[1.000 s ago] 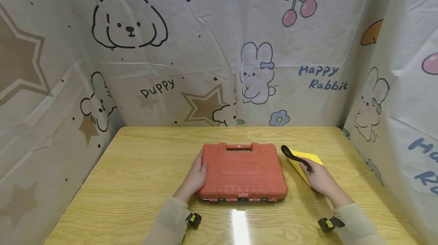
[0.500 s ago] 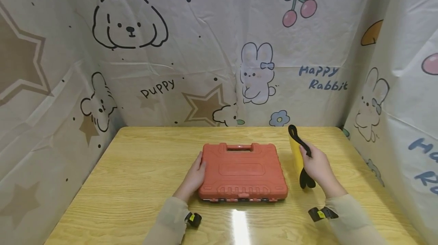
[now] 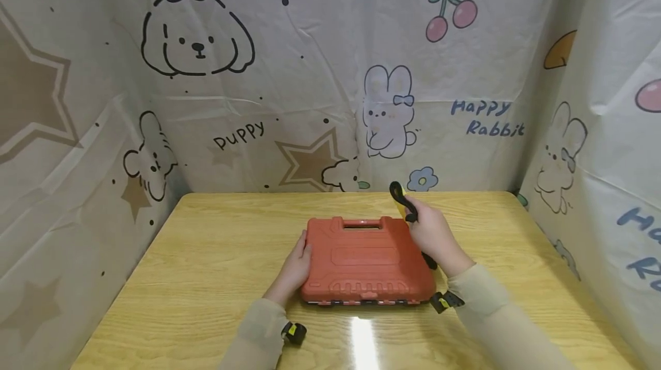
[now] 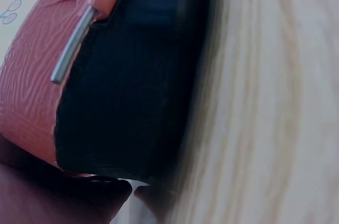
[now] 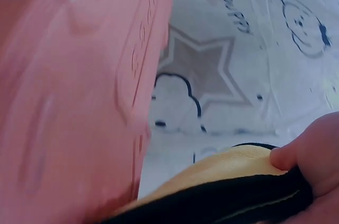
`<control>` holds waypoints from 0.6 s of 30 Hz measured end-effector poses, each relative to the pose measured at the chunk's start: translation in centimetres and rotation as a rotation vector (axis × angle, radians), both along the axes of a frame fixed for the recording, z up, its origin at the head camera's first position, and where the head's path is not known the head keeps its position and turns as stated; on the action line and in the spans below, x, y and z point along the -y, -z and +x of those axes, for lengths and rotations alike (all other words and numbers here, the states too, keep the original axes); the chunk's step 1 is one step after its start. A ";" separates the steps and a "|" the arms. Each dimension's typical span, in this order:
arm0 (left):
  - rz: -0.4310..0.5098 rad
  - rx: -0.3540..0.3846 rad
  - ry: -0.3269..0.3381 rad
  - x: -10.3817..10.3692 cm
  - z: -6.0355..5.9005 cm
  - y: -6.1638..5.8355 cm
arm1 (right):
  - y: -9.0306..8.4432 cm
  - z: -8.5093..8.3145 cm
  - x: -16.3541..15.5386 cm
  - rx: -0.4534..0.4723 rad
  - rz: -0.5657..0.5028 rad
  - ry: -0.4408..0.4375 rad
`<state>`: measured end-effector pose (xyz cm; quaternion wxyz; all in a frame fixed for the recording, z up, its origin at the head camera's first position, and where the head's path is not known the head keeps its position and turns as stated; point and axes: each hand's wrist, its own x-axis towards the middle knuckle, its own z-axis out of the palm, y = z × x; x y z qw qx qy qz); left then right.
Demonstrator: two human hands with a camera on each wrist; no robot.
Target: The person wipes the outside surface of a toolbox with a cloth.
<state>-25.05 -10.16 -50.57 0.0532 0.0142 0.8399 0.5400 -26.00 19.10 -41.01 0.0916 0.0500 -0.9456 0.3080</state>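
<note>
A red plastic carrying case (image 3: 361, 264) lies flat on the table, its cut-out handle at the far side and its dark base facing me. My left hand (image 3: 294, 265) rests along the case's left side, fingers extended and thumb at the lid's edge. Over the right part of the lid, my right hand (image 3: 432, 237) grips a flat yellow cloth piece (image 5: 228, 166) with black edging and a black loop (image 3: 401, 197). The hand hides most of the cloth in the head view. A black end (image 3: 430, 261) of it hangs beside the case's right edge.
The wooden table (image 3: 217, 244) spreads around the case, with a bright light reflection near its front. A fabric backdrop (image 3: 310, 71) with cartoon prints surrounds the table at the back and both sides.
My right hand has lifted the yellow cloth piece from the table right of the case, turned it on edge and moved left over the lid. The left hand and the case stay in place.
</note>
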 end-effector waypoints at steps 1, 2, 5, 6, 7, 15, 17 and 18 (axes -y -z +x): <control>0.001 0.001 0.001 0.0 0.0 0.0 | 0.0 -0.2 0.6 0.005 0.015 -0.011; -0.001 -0.001 0.000 0.0 0.0 0.0 | 0.1 -0.4 1.2 0.011 0.027 -0.020; -0.005 -0.010 0.000 0.0 0.1 0.1 | 0.5 -0.9 3.1 0.024 0.079 -0.055; -0.003 -0.014 0.000 0.0 0.1 0.1 | 0.6 -1.1 3.7 0.043 0.084 -0.063; -0.003 -0.017 0.000 0.1 0.1 0.2 | 0.8 -1.2 4.2 0.060 0.088 -0.074; 0.012 -0.036 0.000 0.1 -0.1 0.4 | 1.3 -1.5 8.1 0.103 0.136 -0.163; 0.006 -0.044 0.001 0.1 -0.2 0.4 | 1.4 -1.6 9.0 0.104 0.154 -0.186; 0.003 -0.043 -0.001 0.2 -0.2 0.5 | 1.5 -1.6 9.4 0.109 0.157 -0.198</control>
